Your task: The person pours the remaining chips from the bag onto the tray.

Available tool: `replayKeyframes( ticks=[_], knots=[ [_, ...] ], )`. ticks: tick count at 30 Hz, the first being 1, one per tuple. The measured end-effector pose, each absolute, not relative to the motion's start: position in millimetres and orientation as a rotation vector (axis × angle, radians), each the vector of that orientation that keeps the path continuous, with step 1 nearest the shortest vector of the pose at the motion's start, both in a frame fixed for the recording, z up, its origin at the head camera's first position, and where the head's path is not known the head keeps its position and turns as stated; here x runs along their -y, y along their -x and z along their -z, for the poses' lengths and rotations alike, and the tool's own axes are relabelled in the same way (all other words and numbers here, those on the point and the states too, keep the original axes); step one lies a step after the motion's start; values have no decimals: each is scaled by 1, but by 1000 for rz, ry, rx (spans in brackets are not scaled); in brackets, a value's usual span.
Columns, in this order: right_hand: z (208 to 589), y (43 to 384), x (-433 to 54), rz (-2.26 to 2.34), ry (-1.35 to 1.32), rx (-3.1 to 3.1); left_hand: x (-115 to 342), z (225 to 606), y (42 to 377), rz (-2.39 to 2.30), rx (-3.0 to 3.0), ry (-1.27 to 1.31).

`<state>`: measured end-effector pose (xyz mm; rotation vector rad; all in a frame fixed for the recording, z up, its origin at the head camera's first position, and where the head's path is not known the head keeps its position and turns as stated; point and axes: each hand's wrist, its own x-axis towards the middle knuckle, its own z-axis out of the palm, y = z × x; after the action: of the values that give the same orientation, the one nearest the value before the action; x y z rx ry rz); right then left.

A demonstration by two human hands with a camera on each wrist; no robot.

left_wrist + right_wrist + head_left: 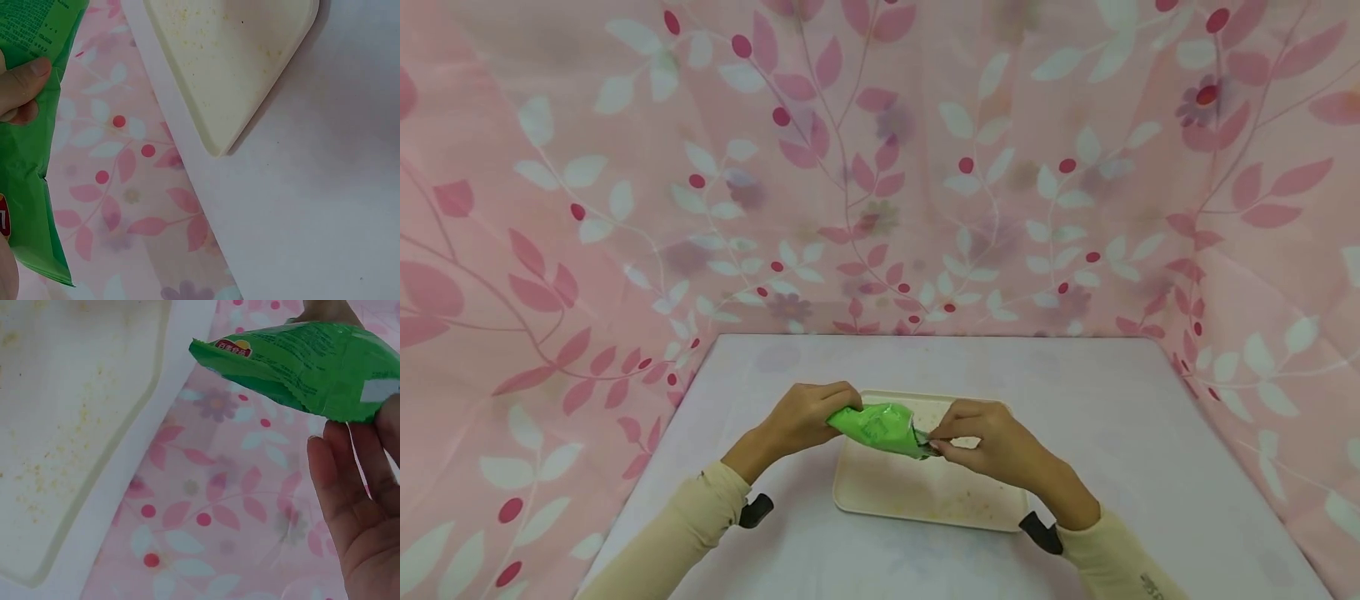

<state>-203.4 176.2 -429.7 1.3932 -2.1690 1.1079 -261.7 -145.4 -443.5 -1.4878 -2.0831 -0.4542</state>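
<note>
A green snack bag (876, 427) hangs above the tray, its narrow end to the left and its crumpled, silvery-edged end to the right. My left hand (808, 415) grips the left end; the left wrist view shows its thumb (28, 78) lying on the printed side of the bag (28, 162). At the other end, my right hand (992, 442) pinches the edge between thumb and fingertips. In the right wrist view the remaining fingers (356, 487) extend below the bag (312, 372). What the bag holds is hidden.
Beneath the bag, a cream rectangular tray (917, 500) with crumbs scattered over it lies on the white table (790, 533). Pink leaf-patterned cloth (887, 167) surrounds the table at the back and sides. A dark strap end (756, 510) sticks out at each wrist.
</note>
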Motion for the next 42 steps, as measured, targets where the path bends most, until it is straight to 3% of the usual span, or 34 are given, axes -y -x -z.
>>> replayKeyframes(
  ticks=[9, 19, 28, 34, 42],
  knots=[
    [451, 203, -170, -1536, -759, 2286, 147, 456, 265, 451, 2082, 1465],
    [445, 210, -164, -1263, -910, 2344, 149, 456, 262, 371, 2090, 1454],
    [451, 212, -159, -1228, -730, 2249, 147, 451, 263, 332, 2080, 1409],
    [464, 217, -202, -1091, -512, 2626, 161, 445, 270, 267, 2086, 1387],
    [520, 216, -254, -1064, -265, 3070, 183, 450, 274, 242, 2110, 1350]
  ],
)
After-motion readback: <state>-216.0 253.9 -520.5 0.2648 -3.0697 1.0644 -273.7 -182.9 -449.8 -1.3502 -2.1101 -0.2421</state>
